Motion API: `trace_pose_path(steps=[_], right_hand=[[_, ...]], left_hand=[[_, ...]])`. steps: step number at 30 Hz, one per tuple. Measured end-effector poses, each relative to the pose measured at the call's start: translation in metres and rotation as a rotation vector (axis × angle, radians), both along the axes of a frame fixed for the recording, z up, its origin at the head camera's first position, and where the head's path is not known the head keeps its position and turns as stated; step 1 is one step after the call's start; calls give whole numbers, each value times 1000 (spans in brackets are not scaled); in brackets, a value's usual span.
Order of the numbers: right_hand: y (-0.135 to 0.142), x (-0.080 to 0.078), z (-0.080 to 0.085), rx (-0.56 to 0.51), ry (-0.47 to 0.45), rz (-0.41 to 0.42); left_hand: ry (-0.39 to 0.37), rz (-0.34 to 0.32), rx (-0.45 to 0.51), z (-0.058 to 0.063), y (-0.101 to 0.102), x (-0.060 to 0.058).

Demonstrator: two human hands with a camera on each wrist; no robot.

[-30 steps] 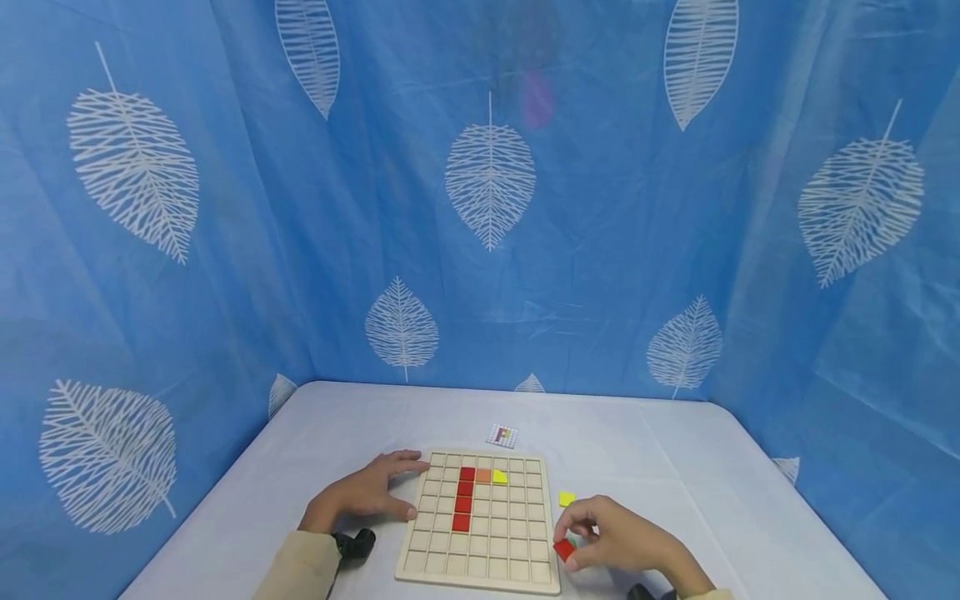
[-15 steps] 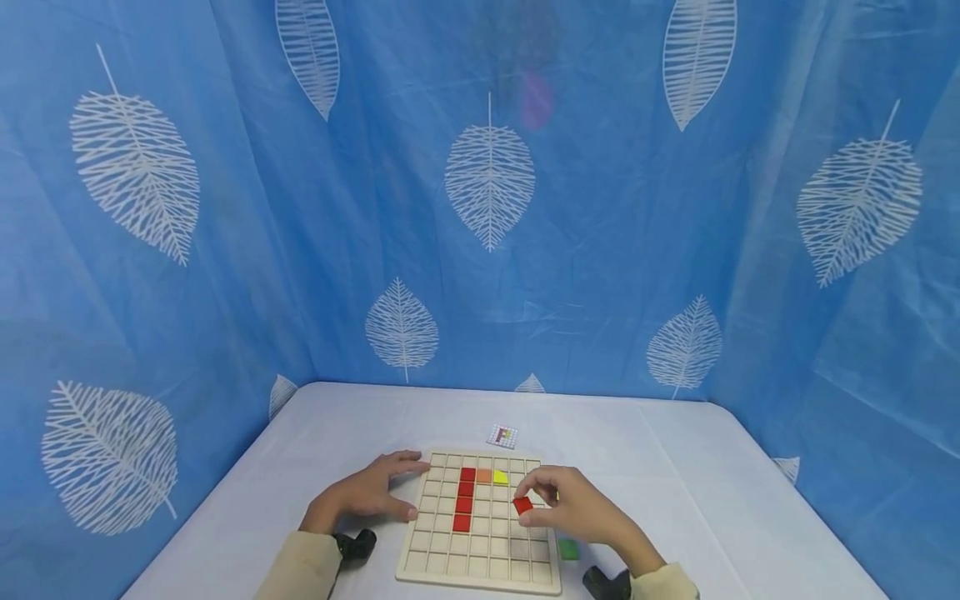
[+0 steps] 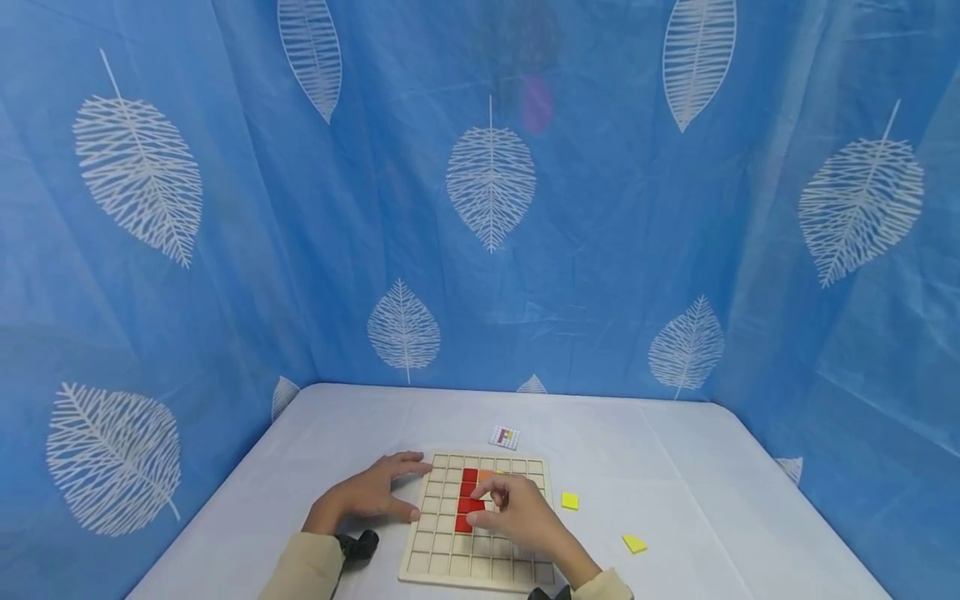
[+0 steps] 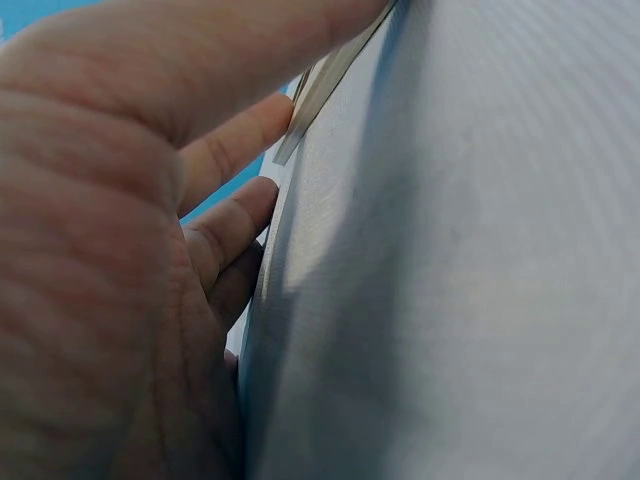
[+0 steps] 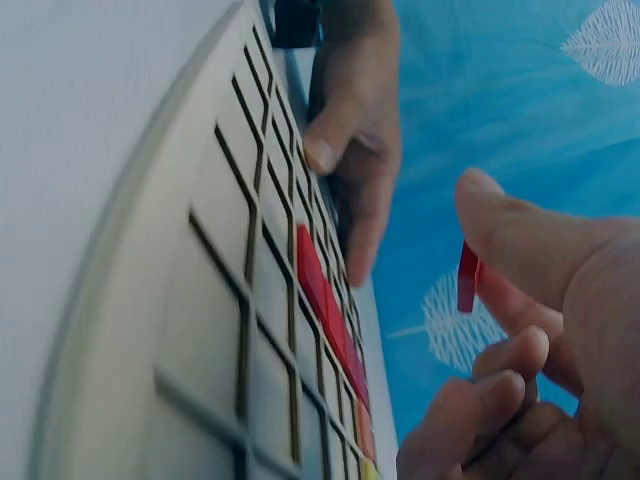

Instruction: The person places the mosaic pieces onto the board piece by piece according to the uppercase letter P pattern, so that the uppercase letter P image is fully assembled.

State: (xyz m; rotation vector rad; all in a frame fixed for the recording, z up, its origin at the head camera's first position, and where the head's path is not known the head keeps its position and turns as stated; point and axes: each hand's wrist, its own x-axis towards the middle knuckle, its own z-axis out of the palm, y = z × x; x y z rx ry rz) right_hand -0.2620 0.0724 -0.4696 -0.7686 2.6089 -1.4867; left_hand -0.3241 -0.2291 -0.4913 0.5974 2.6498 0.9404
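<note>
My right hand (image 3: 517, 518) is over the middle of the wooden grid board (image 3: 438, 563), its thumb and index finger pinching a red square tile (image 5: 467, 278). In the right wrist view that tile is held on edge, apart from the board. Close to it, a column of red tiles (image 3: 468, 477) lies in the grid, with an orange tile (image 3: 486, 476) beside the top one. A yellow tile next to the orange one is mostly hidden by my right hand. My left hand (image 3: 366, 490) rests at the board's left edge, fingers spread and thumb touching the rim.
On the white tabletop right of the board lie a yellow square tile (image 3: 570, 501) and a yellow tile with a curved side (image 3: 634, 544). A small printed pattern card (image 3: 505, 437) lies beyond the board. Blue leaf-patterned curtain (image 3: 585, 250) surrounds the table.
My right hand has carried the red tile from the board's right side leftward to the column of red tiles. The green tile seen at right is now behind my forearm. My left hand stays put.
</note>
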Motion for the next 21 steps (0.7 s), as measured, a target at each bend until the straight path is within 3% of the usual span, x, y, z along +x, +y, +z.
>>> trace_pose_path(steps=[11,21], right_hand=[[-17,7,-13,-7,-54,-30],[-24,12,-18,164,-45,-83]], left_hand=[[20,-15,7,1,0,-1],[9,-5,6,1,-1,0]])
